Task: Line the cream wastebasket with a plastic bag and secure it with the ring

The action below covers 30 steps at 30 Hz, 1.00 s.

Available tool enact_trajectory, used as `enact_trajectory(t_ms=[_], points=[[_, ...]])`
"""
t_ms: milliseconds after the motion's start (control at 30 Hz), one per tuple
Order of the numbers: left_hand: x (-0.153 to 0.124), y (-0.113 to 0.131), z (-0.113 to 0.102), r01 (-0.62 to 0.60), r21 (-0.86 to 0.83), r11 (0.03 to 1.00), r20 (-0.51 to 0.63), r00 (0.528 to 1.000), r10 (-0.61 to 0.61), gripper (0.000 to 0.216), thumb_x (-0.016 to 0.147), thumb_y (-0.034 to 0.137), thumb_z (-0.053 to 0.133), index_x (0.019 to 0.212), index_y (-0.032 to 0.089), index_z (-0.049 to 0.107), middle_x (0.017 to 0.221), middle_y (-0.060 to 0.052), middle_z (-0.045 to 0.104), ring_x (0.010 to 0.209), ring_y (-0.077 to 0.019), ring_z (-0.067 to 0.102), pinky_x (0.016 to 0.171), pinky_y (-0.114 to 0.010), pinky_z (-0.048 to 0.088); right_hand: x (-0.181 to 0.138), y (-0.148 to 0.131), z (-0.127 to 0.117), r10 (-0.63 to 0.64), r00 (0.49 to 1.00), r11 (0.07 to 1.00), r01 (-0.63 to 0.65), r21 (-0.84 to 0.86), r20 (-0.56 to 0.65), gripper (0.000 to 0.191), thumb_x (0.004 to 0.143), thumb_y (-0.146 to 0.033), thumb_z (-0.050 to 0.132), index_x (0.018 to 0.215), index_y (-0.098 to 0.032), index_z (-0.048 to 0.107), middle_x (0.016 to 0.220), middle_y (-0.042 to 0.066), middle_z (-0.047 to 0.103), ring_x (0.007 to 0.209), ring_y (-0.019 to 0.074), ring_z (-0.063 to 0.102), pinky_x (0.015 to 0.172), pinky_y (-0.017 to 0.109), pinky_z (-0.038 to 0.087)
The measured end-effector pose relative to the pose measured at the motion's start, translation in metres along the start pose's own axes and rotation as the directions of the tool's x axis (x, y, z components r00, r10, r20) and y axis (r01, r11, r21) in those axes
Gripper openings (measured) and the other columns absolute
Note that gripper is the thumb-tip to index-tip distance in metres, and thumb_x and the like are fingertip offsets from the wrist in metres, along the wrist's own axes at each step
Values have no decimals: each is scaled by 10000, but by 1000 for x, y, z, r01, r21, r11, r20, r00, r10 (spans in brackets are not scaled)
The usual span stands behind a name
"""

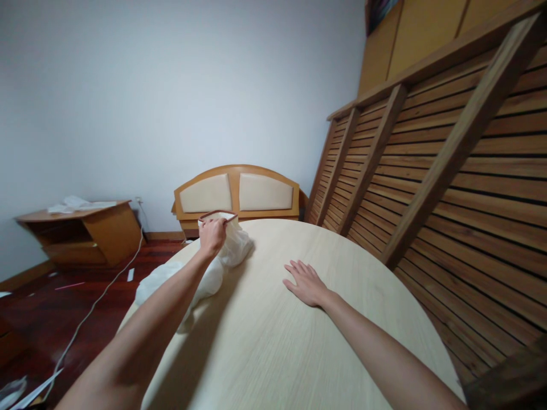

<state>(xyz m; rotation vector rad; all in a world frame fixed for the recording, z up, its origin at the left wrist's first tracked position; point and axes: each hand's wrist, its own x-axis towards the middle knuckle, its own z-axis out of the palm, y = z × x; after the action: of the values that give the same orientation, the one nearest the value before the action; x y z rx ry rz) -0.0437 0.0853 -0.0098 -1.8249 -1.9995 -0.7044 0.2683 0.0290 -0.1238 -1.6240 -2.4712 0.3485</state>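
Observation:
My left hand (212,234) is closed on the brown rim of a thin white, bag-like thing (236,245) over the far left of the round table. Its squarish brown-edged top stands up at my fingers, while the crumpled white material hangs below and spreads along the table's left edge, partly hidden behind my forearm. I cannot make out its exact kind. My right hand (306,283) rests palm down with fingers spread on the pale wood tabletop (265,347), apart from the white thing.
A slatted wooden panel (427,188) leans along the right side, close to the table. Beyond the table stands a padded headboard (236,193). To the left is a low wooden cabinet (109,236), with a white cable (105,293) trailing across the dark red floor (94,307).

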Motion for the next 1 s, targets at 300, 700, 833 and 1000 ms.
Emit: enact_trajectory(t_ms=[300, 700, 833, 1000], points=[[-21, 53, 14, -233, -289, 929, -114, 971, 208, 305, 994, 248, 427, 1159, 200, 679, 1147, -84, 727, 1086, -247, 617, 961, -356, 477, -5, 1, -6, -24, 983, 997, 37, 69, -181, 525, 938, -505, 472, 1343, -197, 604, 1485, 108, 528, 1388, 280, 438, 1121, 383, 291], [-58, 74, -7, -491, -584, 646, -156, 849, 505, 173, 933, 191, 576, 1057, 193, 696, 1006, -73, 727, 956, -211, 660, 853, -326, 531, -17, 17, -43, 102, 702, 953, 134, 271, -705, 202, 947, -366, 462, 862, -214, 564, 880, 60, 662, 824, 211, 616, 759, 323, 466], [-61, 72, -33, -474, -704, 529, -86, 796, 599, 166, 931, 196, 572, 1042, 183, 695, 992, -77, 724, 916, -198, 663, 834, -313, 516, -17, 18, -40, 87, 656, 910, 255, 328, -750, 307, 916, -420, 520, 1119, -192, 561, 1099, 112, 639, 978, 256, 614, 875, 409, 497], [-66, 69, -61, -406, -813, 417, 8, 709, 705, 192, 950, 279, 572, 1037, 163, 697, 989, -82, 730, 916, -184, 652, 841, -301, 500, -23, 12, -43, 3, 696, 835, 393, 385, -718, 532, 922, -515, 498, 1357, -209, 481, 1337, 140, 570, 1164, 294, 571, 980, 482, 474]])
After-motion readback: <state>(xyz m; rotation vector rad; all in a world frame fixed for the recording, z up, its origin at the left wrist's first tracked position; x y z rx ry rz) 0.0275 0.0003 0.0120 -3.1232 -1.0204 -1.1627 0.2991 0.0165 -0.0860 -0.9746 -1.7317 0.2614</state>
